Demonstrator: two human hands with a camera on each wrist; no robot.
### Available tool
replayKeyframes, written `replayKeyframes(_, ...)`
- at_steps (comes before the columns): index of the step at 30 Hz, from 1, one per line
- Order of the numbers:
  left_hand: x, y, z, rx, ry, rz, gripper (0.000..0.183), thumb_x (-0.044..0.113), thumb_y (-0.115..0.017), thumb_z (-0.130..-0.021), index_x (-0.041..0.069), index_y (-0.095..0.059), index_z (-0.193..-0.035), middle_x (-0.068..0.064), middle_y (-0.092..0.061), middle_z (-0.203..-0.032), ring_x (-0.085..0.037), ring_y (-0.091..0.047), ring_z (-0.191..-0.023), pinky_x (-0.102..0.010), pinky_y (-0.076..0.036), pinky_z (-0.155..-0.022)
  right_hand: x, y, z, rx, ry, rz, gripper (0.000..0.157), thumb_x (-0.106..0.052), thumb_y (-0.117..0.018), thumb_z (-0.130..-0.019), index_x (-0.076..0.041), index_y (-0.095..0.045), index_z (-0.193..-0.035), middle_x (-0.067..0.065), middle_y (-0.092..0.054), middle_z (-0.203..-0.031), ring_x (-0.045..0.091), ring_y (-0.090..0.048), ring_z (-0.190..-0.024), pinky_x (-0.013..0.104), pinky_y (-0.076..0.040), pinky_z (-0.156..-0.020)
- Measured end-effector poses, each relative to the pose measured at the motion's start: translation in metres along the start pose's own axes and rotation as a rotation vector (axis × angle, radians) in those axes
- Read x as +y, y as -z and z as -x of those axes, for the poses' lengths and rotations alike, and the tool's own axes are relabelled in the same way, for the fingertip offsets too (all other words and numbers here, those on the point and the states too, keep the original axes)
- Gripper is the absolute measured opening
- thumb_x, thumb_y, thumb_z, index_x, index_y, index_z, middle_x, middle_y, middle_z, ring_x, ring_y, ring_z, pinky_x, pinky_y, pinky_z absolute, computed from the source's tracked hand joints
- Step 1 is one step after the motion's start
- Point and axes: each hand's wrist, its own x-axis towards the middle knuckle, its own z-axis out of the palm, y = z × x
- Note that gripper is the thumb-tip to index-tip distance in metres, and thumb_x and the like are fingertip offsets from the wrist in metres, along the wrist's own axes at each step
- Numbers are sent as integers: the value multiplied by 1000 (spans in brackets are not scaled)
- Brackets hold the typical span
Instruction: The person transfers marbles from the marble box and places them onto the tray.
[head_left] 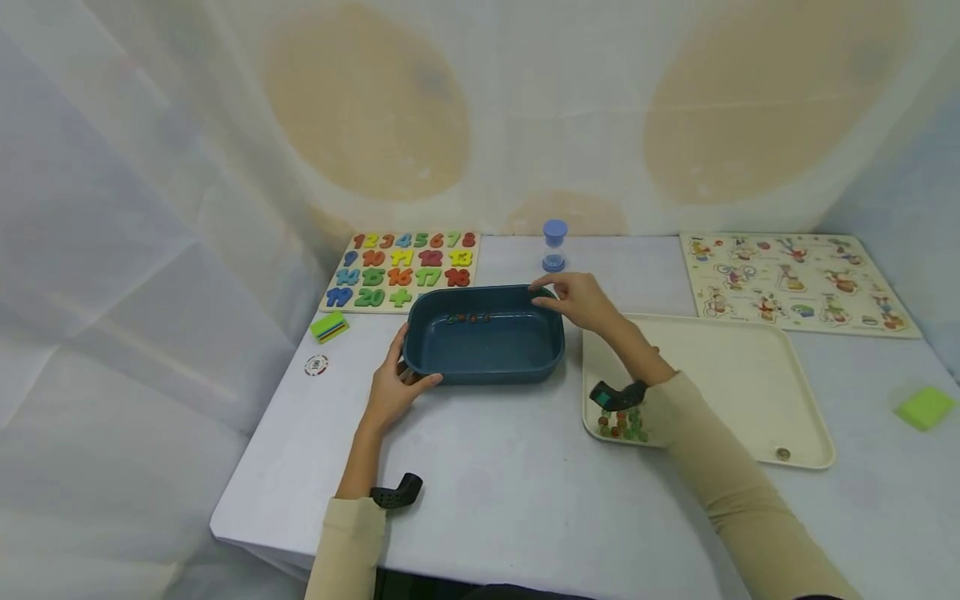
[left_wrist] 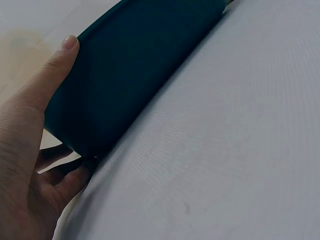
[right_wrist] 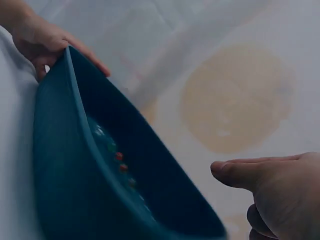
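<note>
A dark teal baking dish (head_left: 487, 346) stands at the middle of the table, with a short row of small red and green beads (head_left: 471, 318) inside near its far wall. My left hand (head_left: 393, 383) grips the dish's left end; in the left wrist view the thumb lies on the outer wall and fingers reach round the bottom corner. By the far right corner is my right hand (head_left: 577, 300), thumb and index finger extended. The right wrist view shows that hand (right_wrist: 280, 195) beside the rim, apparently apart from it, with nothing visible in its fingers.
A cream tray (head_left: 727, 375) at right holds red and green beads (head_left: 622, 423) and a brown round piece (head_left: 783, 454). Behind are a number puzzle (head_left: 401, 271), a blue hourglass (head_left: 554, 246) and a picture puzzle (head_left: 802, 283). Colored blocks (head_left: 328, 327), a round chip (head_left: 317, 365) and a green block (head_left: 926, 408) lie outward.
</note>
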Motion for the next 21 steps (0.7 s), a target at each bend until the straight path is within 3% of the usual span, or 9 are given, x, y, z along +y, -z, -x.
replayKeyframes(5,0,0,0,-1,-5,16,93,27,-74,-74,20,-15,-145,-16,-27,-144,-40,-43,-119,-47,-44,-90,-11,-41,-44,-130,0,-19,25,-23,-68,-80,-10,-68,-102,-2,-34,-48,12,-28,-45,25,-27,-46)
replayKeyframes(8,0,0,-1,-2,-7,17,93,27,-74,-74,20,-15,-145,-15,-27,-144,-39,-43,-119,-45,-44,-91,-11,-59,-56,-204,-28,11,25,-21,-68,-80,-9,-68,-102,4,-50,-56,15,-38,-50,28,-34,-51)
replayKeyframes(11,0,0,-1,-2,-8,11,92,28,-74,-74,21,-15,-145,-14,-27,-144,-39,-43,-119,-44,-44,-91,-7,-72,-60,-280,-79,82,23,-22,-68,-80,-12,-69,-101,4,-66,-82,15,-54,-66,30,-45,-64)
replayKeyframes(14,-1,0,0,-2,-8,10,92,28,-74,-74,21,-15,-145,-14,-27,-144,-38,-43,-119,-44,-45,-91,-4,-80,-60,-343,-132,137,21,-24,-67,-81,-15,-69,-101,0,-66,-103,14,-60,-89,32,-48,-81)
replayKeyframes(17,0,1,0,-2,-9,7,92,27,-74,-74,20,-15,-145,-14,-27,-144,-38,-44,-119,-45,-45,-90,-4,-84,-60,-374,-167,142,21,-24,-66,-81,-15,-69,-100,0,-65,-105,16,-59,-96,34,-47,-84)
replayKeyframes(21,1,0,0,-4,-16,11,92,26,-73,-75,19,-14,-145,-14,-27,-144,-39,-43,-119,-45,-44,-91,-6,-83,-58,-374,-160,161,20,-26,-66,-82,-16,-69,-100,-1,-66,-104,15,-59,-92,33,-48,-82)
